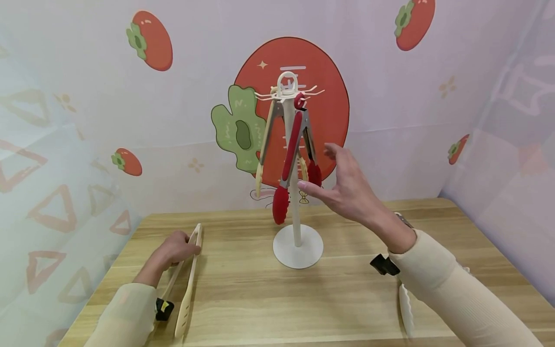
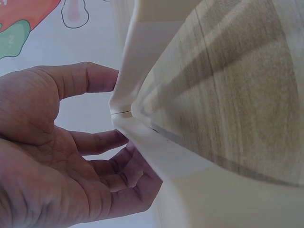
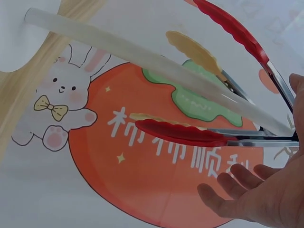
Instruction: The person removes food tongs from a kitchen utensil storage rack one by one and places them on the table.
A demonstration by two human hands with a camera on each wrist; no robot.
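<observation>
Pinching pale tongs [image 1: 191, 279] near hinge [image 2: 121, 112] with left grip [image 1: 177, 248] at left side of desk [image 1: 243, 289]; holding right grip [image 1: 349, 188] spread, empty, beside hanging red tongs [image 1: 292, 147]. Ideally squeezing evenly, avoiding twisting.

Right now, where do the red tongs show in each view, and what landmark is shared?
Head: the red tongs hang near the centre from the white stand.
Left wrist: not visible.
Right wrist: one red tip upper right, the other near the middle.
Shared landmark: the big persimmon print, central in head, top left corner in left wrist, central in right wrist.
</observation>
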